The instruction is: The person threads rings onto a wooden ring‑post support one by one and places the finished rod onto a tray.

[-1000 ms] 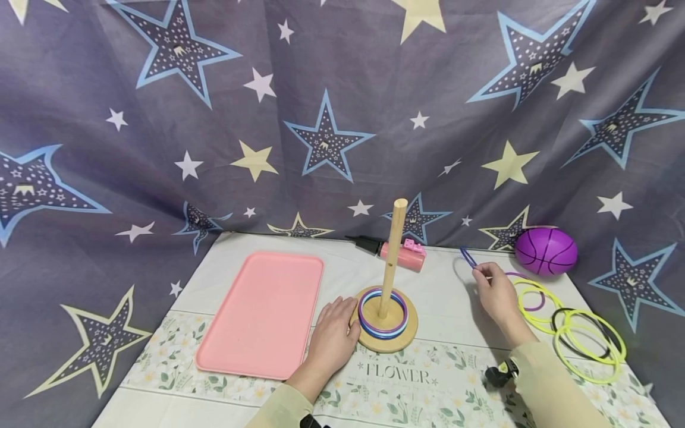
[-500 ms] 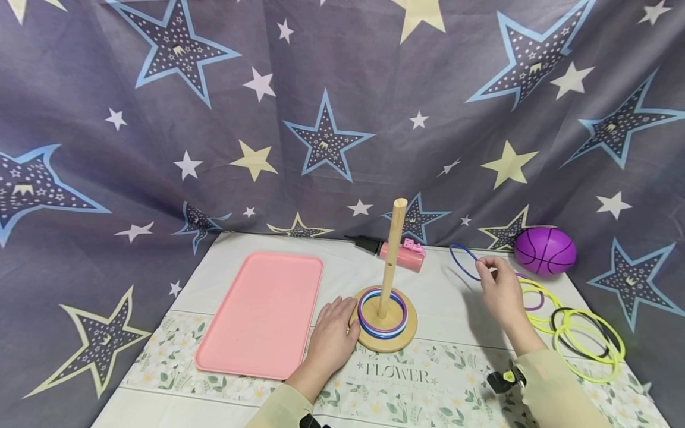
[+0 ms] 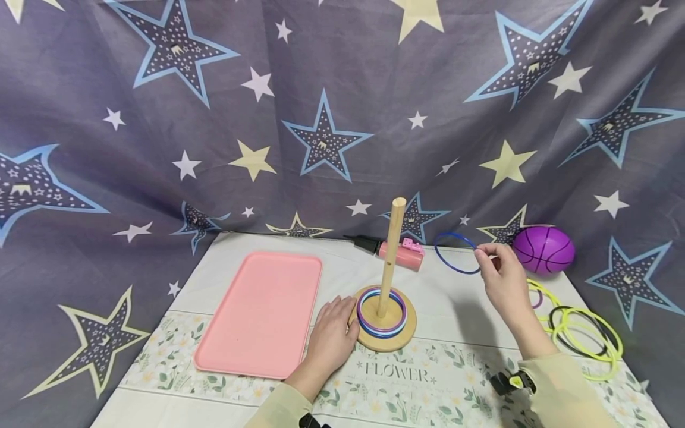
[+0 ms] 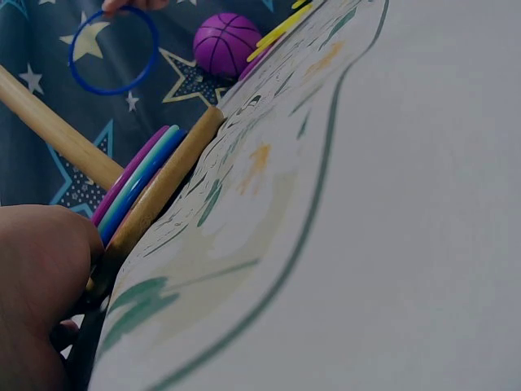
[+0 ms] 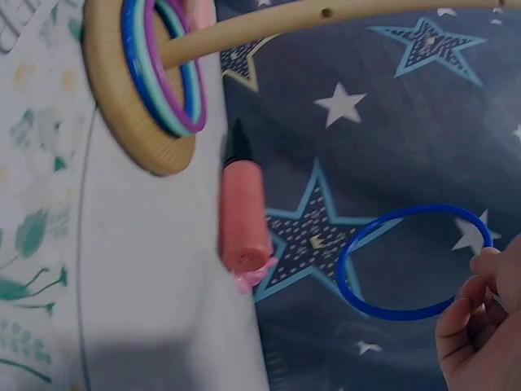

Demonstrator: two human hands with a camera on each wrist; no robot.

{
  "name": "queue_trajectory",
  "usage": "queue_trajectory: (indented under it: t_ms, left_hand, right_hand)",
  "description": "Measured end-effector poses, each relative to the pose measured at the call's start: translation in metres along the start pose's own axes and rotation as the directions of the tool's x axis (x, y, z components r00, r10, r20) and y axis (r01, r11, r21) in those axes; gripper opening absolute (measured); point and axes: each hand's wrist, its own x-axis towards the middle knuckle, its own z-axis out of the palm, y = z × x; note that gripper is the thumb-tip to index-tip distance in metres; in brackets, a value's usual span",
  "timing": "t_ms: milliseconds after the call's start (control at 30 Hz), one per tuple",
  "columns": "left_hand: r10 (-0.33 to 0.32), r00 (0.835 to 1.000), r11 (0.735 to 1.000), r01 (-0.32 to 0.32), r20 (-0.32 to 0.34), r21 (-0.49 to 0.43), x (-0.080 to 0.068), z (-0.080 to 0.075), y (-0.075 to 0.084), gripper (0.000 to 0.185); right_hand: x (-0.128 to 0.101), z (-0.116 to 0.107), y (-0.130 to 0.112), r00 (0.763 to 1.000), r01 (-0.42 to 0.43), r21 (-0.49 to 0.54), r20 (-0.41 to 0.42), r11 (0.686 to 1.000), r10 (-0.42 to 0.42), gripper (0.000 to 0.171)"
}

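Observation:
A blue ring (image 3: 440, 260) is pinched at its right edge by the thumb and fingers of my right hand (image 3: 503, 279), raised above the table's back right. The right wrist view shows the same blue ring (image 5: 396, 314) whole, held in the fingertips. My left hand (image 3: 333, 333) lies with extended fingers against the left edge of the round wooden base (image 3: 409, 333). From that base rises an upright wooden peg (image 3: 392, 249). Around its foot lie stacked rings: a purple ring (image 4: 134, 173) on top, then a light blue one, then a blue one.
Left of the base lies a pink tray (image 3: 259, 315). Behind the peg is a pink and black pump (image 3: 401, 255). A purple ball (image 3: 544, 249) sits at the back right, with yellow rings (image 3: 580, 312) and a black ring in front of it. A star-patterned curtain (image 3: 321, 59) hangs behind.
My right hand has lifted the blue ring up from the right-hand side, and the ring has turned from edge-on to a wide oval facing left. The left hand has stayed put.

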Motion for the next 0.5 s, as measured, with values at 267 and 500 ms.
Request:
queue_trajectory:
  t_ms: [267,500]
  left_hand:
    - [-0.005,1.000,1.000,0.005,0.006,0.000,0.000,0.000,0.000,0.052]
    - [-0.006,1.000,1.000,0.006,0.001,-0.001,0.000,0.000,0.000,0.052]
  right_hand:
    - [0.000,-0.008,-0.025,0.998,0.010,0.047,-0.056,0.999,-0.007,0.021]
    - [0.004,-0.016,-0.049,0.995,0.001,0.158,-0.102,0.987,0.015,0.020]
